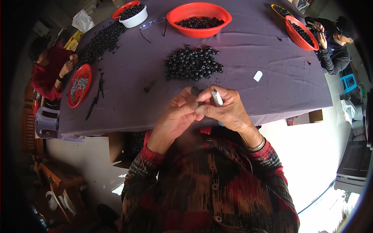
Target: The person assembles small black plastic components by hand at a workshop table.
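Above the near edge of the table my two hands meet, fingertips close together. My left hand point(179, 109) is closed on a small black round part point(196, 91) like those in the pile. My right hand point(230, 110) is closed around a slim tool with a white-wrapped handle point(217, 98); its working end is hidden by the fingers. Just beyond my hands lies a pile of black round parts point(193, 64), several showing a hole. Farther back stands a red plastic basket point(175, 24) with more such parts in it.
A purple cloth covers the table point(128, 105). At left are a red tray point(89, 73) with grey bits, black-handled pliers point(94, 99) and loose black parts point(101, 40). Eyeglasses point(152, 23) and a white tub point(136, 18) stand behind. Other people sit left and right, beside a red basket point(301, 43).
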Action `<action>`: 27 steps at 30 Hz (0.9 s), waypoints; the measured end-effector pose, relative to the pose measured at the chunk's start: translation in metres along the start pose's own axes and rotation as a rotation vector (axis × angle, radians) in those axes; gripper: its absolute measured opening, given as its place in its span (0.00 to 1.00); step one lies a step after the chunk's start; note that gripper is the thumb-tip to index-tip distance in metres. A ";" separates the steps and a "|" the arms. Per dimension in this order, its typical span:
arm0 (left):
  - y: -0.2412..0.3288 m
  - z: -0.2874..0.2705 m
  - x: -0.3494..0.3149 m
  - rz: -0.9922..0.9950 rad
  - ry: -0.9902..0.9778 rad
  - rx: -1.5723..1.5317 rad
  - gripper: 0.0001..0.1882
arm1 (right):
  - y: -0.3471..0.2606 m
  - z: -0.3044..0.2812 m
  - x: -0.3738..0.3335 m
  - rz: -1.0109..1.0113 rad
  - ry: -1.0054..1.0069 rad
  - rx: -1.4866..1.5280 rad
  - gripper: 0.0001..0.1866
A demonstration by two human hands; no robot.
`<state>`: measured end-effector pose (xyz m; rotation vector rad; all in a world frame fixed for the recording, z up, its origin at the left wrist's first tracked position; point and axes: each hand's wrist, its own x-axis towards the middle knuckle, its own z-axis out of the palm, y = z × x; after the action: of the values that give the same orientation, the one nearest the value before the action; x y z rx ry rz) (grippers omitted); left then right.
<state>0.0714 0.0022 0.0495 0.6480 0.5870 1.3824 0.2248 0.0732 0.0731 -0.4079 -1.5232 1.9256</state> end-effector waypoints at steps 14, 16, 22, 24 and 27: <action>0.003 -0.009 0.001 0.031 -0.040 0.072 0.13 | 0.004 -0.003 0.002 -0.048 -0.063 -0.018 0.03; 0.002 -0.010 0.002 0.030 -0.038 0.077 0.13 | 0.003 -0.004 0.002 -0.074 -0.061 -0.031 0.04; 0.001 -0.010 0.001 0.015 -0.018 0.038 0.14 | 0.001 -0.003 0.002 -0.036 -0.049 -0.041 0.04; 0.001 -0.009 0.001 0.010 -0.018 0.013 0.15 | -0.004 -0.003 0.001 0.028 -0.057 -0.050 0.04; 0.001 -0.009 0.001 0.032 -0.028 0.015 0.16 | 0.001 -0.007 0.000 0.155 -0.016 -0.009 0.05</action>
<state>0.0642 0.0038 0.0437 0.6908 0.5673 1.3976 0.2289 0.0785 0.0703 -0.5289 -1.5512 2.0450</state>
